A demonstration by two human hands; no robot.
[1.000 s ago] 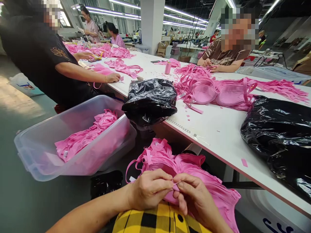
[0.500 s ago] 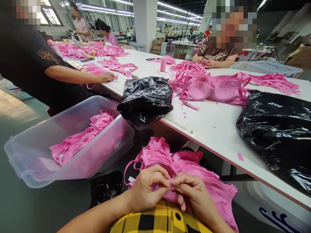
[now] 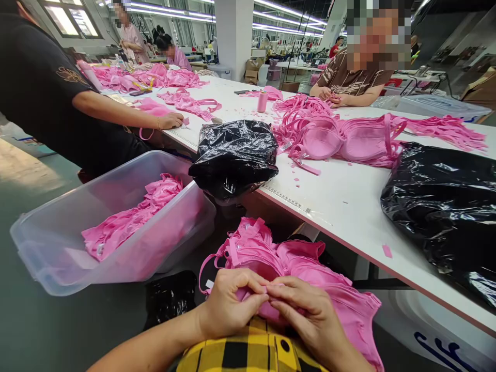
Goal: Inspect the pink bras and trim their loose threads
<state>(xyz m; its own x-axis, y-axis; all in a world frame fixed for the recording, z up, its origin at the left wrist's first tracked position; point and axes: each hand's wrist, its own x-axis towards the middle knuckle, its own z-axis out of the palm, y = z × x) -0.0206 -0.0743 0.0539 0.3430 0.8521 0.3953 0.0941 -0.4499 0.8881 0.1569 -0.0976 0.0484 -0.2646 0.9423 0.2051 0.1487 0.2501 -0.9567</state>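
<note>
Several pink bras point(image 3: 321, 274) lie stacked in my lap, cups upward, with a strap looping out at the left. My left hand point(image 3: 232, 302) pinches a bit of the top bra's pink fabric between thumb and fingers. Right beside it, my right hand point(image 3: 306, 305) is closed on the same spot, its fingertips meeting those of the left. The small piece between the fingertips is mostly hidden. A yellow and black checked garment point(image 3: 248, 354) covers my body below the hands.
A translucent bin point(image 3: 54, 248) with pink bras stands at left. Black plastic bags point(image 3: 236, 155) sit on the white table point(image 3: 333, 201), near a bra pile point(image 3: 352, 139) and a pink thread spool point(image 3: 262, 102). One co-worker point(image 3: 96, 108) leans in at left; another point(image 3: 356, 77) handles pink pieces across the table.
My right hand's fingers have shifted left and now lie straighter over the pinched fabric, against the left fingertips. The view has moved slightly; the bras stay in my lap.
</note>
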